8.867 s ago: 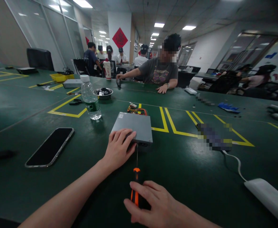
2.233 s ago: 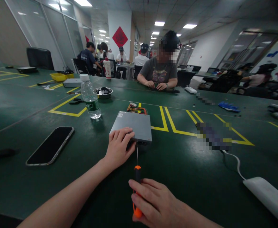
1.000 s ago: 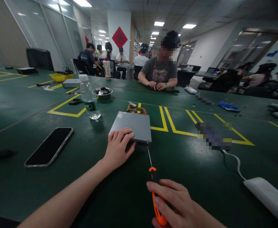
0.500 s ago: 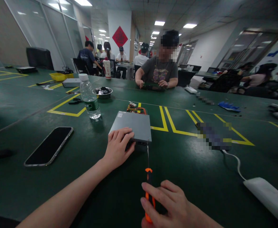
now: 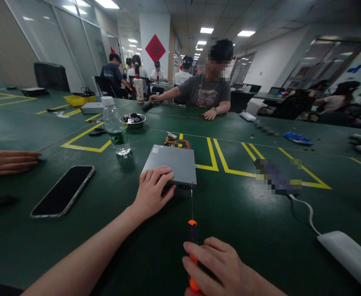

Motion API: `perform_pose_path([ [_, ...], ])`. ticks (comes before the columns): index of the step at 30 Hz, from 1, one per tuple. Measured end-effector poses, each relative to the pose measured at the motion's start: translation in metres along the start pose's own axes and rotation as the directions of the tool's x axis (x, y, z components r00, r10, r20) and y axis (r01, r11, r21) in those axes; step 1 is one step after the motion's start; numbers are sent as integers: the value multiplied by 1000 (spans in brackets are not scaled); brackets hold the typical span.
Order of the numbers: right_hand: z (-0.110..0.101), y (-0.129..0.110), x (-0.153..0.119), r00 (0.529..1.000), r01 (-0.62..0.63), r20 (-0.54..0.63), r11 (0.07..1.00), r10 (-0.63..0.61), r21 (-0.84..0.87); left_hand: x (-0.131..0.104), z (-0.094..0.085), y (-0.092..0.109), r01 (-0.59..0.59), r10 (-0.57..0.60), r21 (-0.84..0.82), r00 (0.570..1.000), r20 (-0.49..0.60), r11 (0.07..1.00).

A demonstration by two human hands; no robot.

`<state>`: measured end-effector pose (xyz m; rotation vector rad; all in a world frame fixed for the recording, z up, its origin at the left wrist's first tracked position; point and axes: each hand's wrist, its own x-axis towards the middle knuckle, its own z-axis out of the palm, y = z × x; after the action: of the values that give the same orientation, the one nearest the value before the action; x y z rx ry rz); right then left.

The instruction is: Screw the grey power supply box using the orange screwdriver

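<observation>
A grey metal computer power supply (image 5: 175, 158) lies flat on the green table, a bundle of coloured cables (image 5: 178, 142) behind it. My left hand (image 5: 155, 187) grips its front left corner, fingers on top and thumb against the front side. In my right hand (image 5: 215, 263) is an orange-and-black screwdriver (image 5: 193, 232), held by the handle with the fingers closed around it. Its thin shaft points away from me, and the tip meets the front side near the right corner. The screw itself is too small to make out.
Left of the power supply stand a water bottle (image 5: 117, 129) and a metal bowl (image 5: 134, 120); a phone (image 5: 65, 191) lies nearer. Another person's hand (image 5: 9, 161) rests at the left edge. A white device (image 5: 348, 257) with a cable is at right. A person (image 5: 208, 88) sits opposite.
Another person's hand has come in at the left edge. The person opposite has stretched an arm leftward to a dark object. My hands and the power supply are nearly unmoved; the screwdriver handle has turned slightly.
</observation>
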<state>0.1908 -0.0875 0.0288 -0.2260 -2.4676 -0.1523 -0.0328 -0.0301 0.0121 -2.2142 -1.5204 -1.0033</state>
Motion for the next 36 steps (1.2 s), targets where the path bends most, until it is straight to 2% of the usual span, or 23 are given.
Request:
perform_pose_path([
  [4,1,0,-3,998,-34,-44,999,36,42,0,1,-1,-5,5,2,1000,-8,1000],
  [12,1,-1,4,997,-48,55,998,46,30,0,1,0,0,0,10,1000,-9,1000],
  [16,8,-2,-2,998,-27,-57,1000,27,1,1,1,1,5,-5,15,1000,-19,1000],
  [18,9,-2,-3,997,-37,-73,999,37,10,1,1,1,2,-2,13,1000,-25,1000],
  [24,0,-3,10,994,-71,87,997,71,3,0,1,2,11,-11,2,1000,-18,1000],
  [29,2,-1,8,995,-37,-95,999,34,-29,0,0,2,10,-10,9,1000,-17,1000],
  [31,4,-1,5,994,-35,-100,999,32,-31,0,0,2,7,-7,11,1000,-18,1000],
  [36,-2,-2,11,997,-76,-26,997,75,-17,0,1,2,15,-15,-3,1000,-17,1000],
])
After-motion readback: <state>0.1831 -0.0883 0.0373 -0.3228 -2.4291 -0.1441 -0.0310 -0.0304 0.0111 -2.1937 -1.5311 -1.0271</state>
